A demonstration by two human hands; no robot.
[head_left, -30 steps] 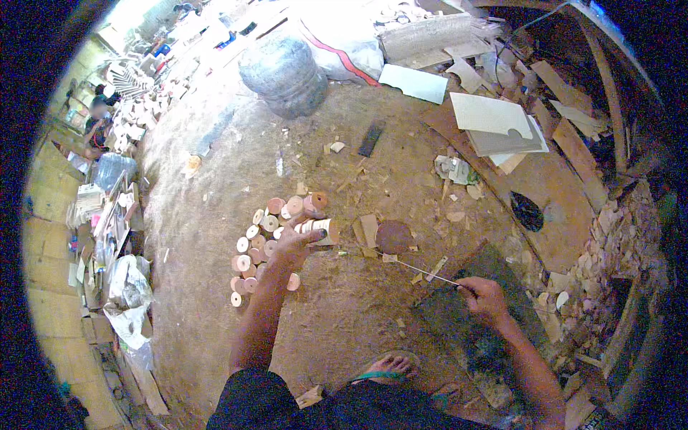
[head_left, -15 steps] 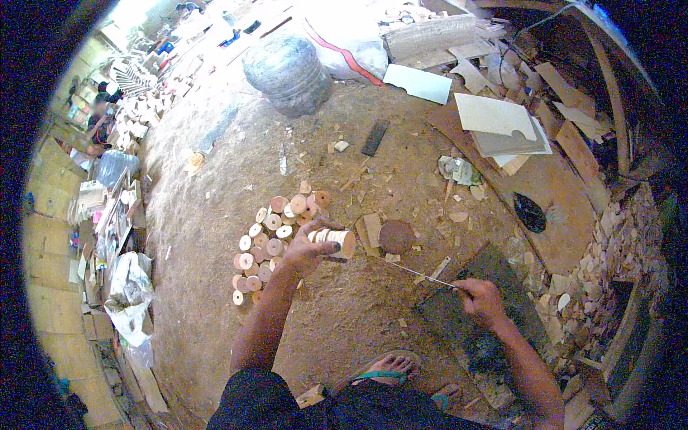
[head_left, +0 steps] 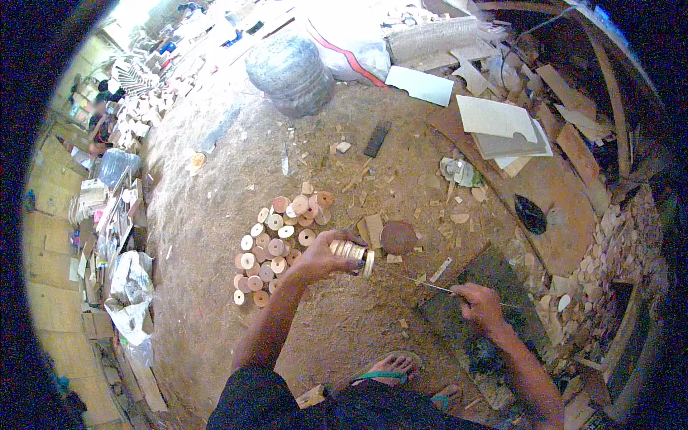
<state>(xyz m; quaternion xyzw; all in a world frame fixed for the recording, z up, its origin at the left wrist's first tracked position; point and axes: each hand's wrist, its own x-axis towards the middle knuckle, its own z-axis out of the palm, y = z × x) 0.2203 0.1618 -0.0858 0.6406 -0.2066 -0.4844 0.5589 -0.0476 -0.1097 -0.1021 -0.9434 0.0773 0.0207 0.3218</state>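
Note:
My left hand (head_left: 324,258) is closed around a short stack of pale round wooden discs (head_left: 349,251). The disc at the stack's right end stands slightly apart and tilted. Between the fingers of my right hand (head_left: 480,308) is a thin metal rod (head_left: 430,285). Its tip points left toward the stack, with a gap between them. The rod's other end sticks out past the right side of the hand. On the ground left of my left hand lies a group of loose wooden discs (head_left: 276,244), many with a small centre hole.
A dark brown round piece (head_left: 398,237) lies beyond the stack. Further off stands a grey drum-shaped block (head_left: 290,75). White boards (head_left: 494,118) and wood scraps (head_left: 573,265) crowd the right; a plastic bag (head_left: 130,297) lies left. A person (head_left: 99,125) sits far left.
My left hand has shifted right with the stack, whose end face has turned away from view. The rod's tip has moved slightly right and down, and its rear end now shows.

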